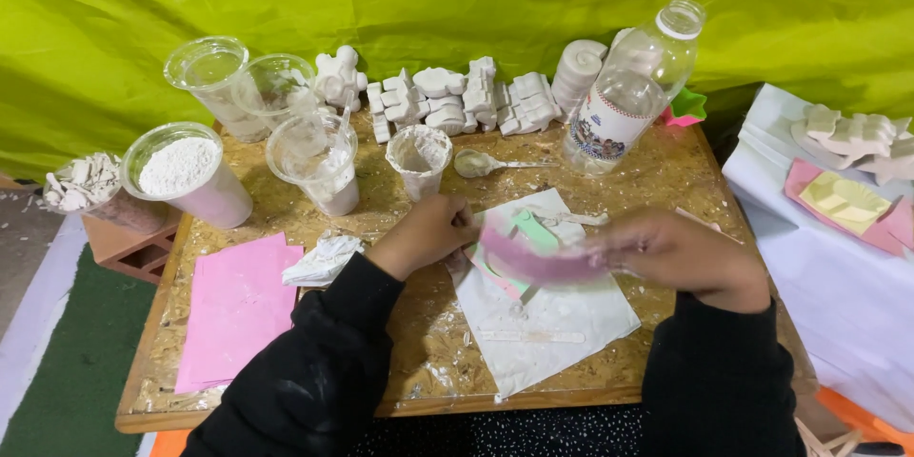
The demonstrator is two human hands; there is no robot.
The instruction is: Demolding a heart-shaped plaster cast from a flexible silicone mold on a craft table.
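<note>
My left hand (427,233) and my right hand (681,255) together hold a pink flexible mould (533,262) above a white sheet of paper (562,324) on the chipboard table (428,362). The mould is blurred by motion. Under it on the paper lies a green mould (533,227). A flat wooden stick (531,335) rests on the paper near the front edge. Both arms wear black sleeves.
At the back stand several clear plastic cups (314,162), one with white powder (179,167), a plaster-smeared cup (419,160), a spoon (481,165), a plastic bottle (633,90) and white plaster casts (457,100). Pink sheets (238,309) lie left. A white-covered side table (838,257) holds more moulds.
</note>
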